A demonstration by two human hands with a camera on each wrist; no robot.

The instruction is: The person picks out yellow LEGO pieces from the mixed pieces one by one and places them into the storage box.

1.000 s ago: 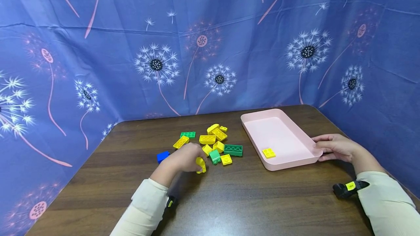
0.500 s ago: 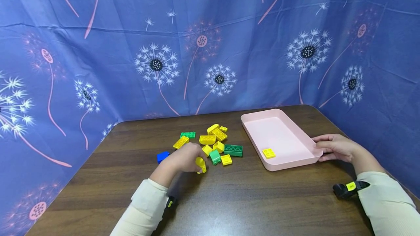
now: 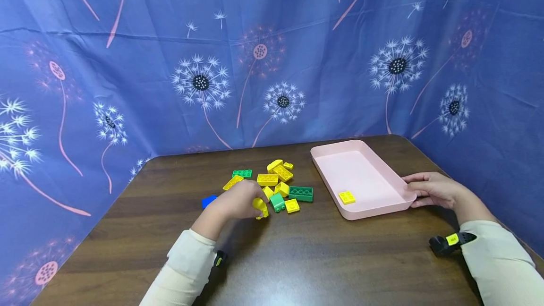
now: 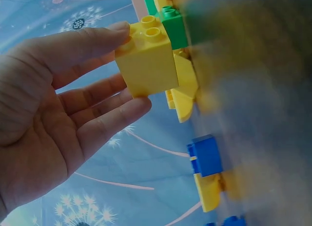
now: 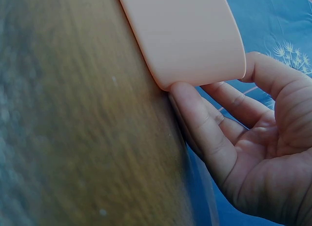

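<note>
My left hand [image 3: 239, 199] pinches a yellow toy building brick [image 4: 146, 60] between thumb and fingers. In the left wrist view the brick is a tall block with round studs on one face. In the head view it is partly hidden by the hand, just left of a green brick [image 3: 277, 202]. My right hand [image 3: 435, 190] holds the near right corner of a pink tray [image 3: 381, 212], with fingertips against its wall and rim. Inside the tray, near its left wall, lies a flat yellow brick [image 3: 346, 197].
Several loose bricks lie in a group on the wooden table, among them a dark green brick [image 3: 301, 193], a yellow square brick [image 3: 292, 206], a light green brick [image 3: 242, 173] and a blue brick [image 3: 208, 201]. A blue patterned cloth [image 3: 272, 60] hangs behind the table.
My left hand has shifted slightly up and away from the near edge, and the pinched yellow brick has tilted a little. My right hand stays at the tray.
</note>
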